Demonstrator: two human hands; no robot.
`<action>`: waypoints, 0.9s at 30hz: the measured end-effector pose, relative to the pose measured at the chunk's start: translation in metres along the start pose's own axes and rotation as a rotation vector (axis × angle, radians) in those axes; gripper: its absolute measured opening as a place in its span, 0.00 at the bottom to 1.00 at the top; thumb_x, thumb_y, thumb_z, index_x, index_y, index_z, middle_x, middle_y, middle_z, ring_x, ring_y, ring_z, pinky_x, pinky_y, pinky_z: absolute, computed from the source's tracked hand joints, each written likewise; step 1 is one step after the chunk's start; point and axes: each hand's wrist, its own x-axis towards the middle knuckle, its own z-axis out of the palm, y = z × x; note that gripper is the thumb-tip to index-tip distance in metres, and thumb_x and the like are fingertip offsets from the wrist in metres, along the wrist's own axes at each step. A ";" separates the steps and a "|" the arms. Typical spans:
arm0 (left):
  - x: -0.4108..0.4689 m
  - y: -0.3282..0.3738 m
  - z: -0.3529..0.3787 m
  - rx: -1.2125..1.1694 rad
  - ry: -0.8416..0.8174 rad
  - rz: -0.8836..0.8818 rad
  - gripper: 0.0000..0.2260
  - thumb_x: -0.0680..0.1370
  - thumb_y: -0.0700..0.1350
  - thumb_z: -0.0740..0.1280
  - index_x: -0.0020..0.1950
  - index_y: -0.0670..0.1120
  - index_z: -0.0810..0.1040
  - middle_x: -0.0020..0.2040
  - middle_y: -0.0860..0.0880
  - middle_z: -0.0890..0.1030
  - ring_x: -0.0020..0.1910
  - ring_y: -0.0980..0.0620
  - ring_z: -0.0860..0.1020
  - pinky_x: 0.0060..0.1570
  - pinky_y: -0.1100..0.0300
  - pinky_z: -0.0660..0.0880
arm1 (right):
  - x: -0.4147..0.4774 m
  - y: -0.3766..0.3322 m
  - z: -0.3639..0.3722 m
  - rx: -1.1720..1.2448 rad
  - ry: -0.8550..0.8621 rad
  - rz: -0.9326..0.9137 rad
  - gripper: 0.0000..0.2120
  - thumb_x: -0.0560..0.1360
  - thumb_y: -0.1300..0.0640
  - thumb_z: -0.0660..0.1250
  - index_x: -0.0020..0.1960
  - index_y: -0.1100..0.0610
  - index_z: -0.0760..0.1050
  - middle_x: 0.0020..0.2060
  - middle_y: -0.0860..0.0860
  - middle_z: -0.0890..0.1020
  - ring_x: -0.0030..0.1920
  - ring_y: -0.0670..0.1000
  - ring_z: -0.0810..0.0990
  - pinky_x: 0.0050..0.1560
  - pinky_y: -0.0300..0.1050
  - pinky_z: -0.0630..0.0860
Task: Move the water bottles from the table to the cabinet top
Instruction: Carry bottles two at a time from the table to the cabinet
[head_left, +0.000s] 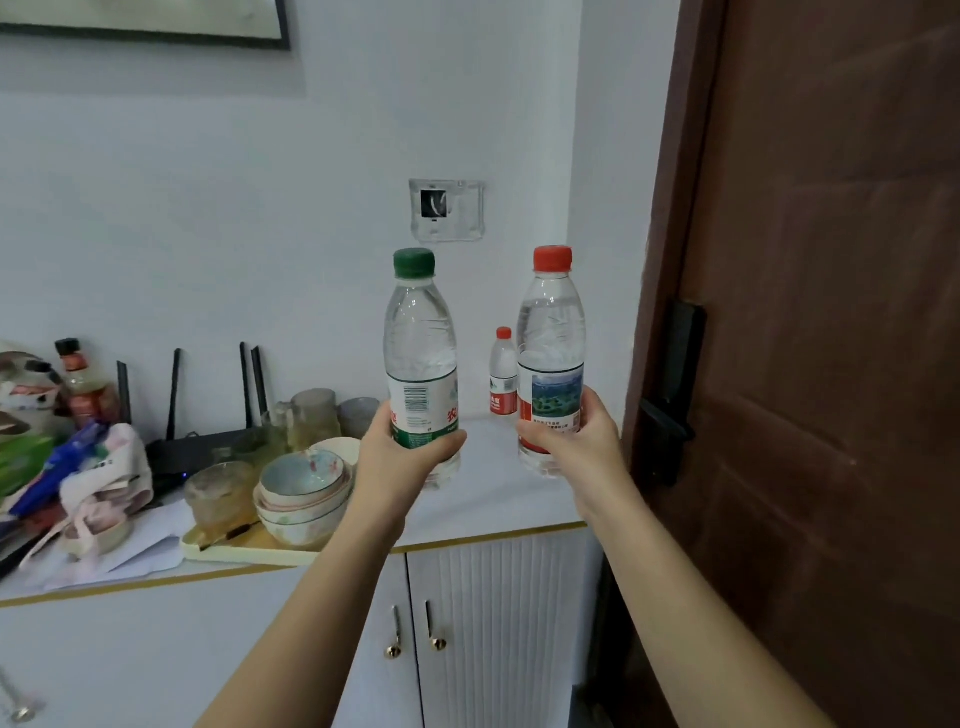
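My left hand grips a clear water bottle with a green cap around its lower half, upright. My right hand grips a clear water bottle with a red cap the same way. Both bottles hang above the right end of the white cabinet top; whether their bases touch it I cannot tell. A smaller red-capped bottle stands on the cabinet top at the back, against the wall, between the two held bottles.
A cream tray with stacked bowls and glass cups sits left of my left hand. A black router, a sauce bottle and bags crowd the far left. A brown door stands at the right. Cabinet doors with gold handles lie below.
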 end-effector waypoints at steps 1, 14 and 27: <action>0.020 -0.010 0.001 -0.003 -0.002 -0.007 0.21 0.68 0.38 0.77 0.56 0.50 0.74 0.48 0.52 0.82 0.48 0.54 0.81 0.40 0.64 0.75 | 0.018 0.008 0.007 -0.008 0.004 0.004 0.26 0.68 0.65 0.77 0.61 0.51 0.72 0.51 0.47 0.82 0.49 0.43 0.81 0.43 0.36 0.77; 0.166 -0.150 0.015 0.064 -0.068 -0.148 0.20 0.68 0.34 0.76 0.54 0.49 0.74 0.47 0.49 0.82 0.45 0.55 0.80 0.37 0.67 0.77 | 0.159 0.145 0.062 -0.141 0.018 0.117 0.27 0.67 0.68 0.76 0.59 0.50 0.70 0.53 0.47 0.82 0.50 0.42 0.82 0.49 0.36 0.79; 0.189 -0.247 0.024 0.176 -0.030 -0.305 0.24 0.65 0.41 0.78 0.58 0.45 0.74 0.50 0.48 0.82 0.48 0.50 0.82 0.43 0.60 0.78 | 0.189 0.231 0.065 -0.291 -0.008 0.204 0.28 0.67 0.67 0.77 0.60 0.51 0.69 0.50 0.40 0.79 0.48 0.37 0.80 0.44 0.27 0.75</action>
